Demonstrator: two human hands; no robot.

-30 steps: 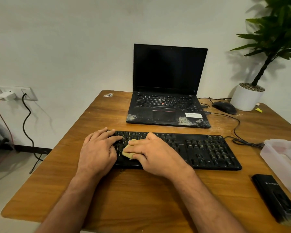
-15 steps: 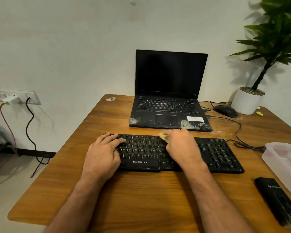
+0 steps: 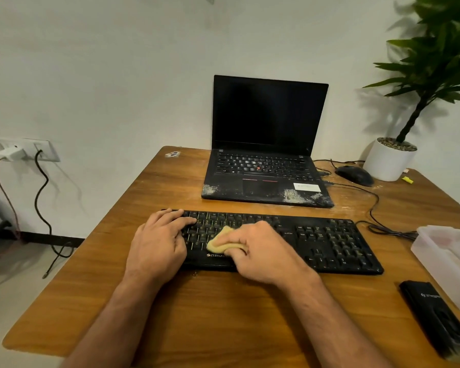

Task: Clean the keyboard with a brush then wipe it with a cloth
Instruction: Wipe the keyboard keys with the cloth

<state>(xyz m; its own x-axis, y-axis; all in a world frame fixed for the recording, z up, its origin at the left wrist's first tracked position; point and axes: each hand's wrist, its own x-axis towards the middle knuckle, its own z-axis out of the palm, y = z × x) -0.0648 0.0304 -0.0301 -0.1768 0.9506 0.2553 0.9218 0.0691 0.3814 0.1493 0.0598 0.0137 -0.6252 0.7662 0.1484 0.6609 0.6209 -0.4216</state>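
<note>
Wooden and wide, the table (image 3: 223, 314) stands against a pale wall, and on it, from the far side to the near, I see an open laptop (image 3: 267, 144) with pale dust on its palm rest, then the black keyboard (image 3: 316, 243) lying flat across the middle, close to the person.

By my judgement the keyboard is light and stiff, a plastic board that can slide on smooth wood when it is pushed from one side. So it needs a hold at one end, and the left hand (image 3: 160, 245) gives this: it rests on the left end, fingers (image 3: 181, 221) laid nearly straight and a little apart over the keys. The keys themselves are small and loose caps, so I think only soft pressure is wise.

The cloth (image 3: 223, 241) is small, yellow and soft, folded into a pad. It lies on the left-middle keys, near the brand print on the front edge. The right hand (image 3: 260, 251) holds it, fingers curled over it and pressing it down, the thumb tucked under its near edge. Such a thing is best gripped bunched, as it is now, or it will fold away under the palm.

A thin cable (image 3: 375, 208) leaves the keyboard at the far right; a strong pull could drag it.
</note>
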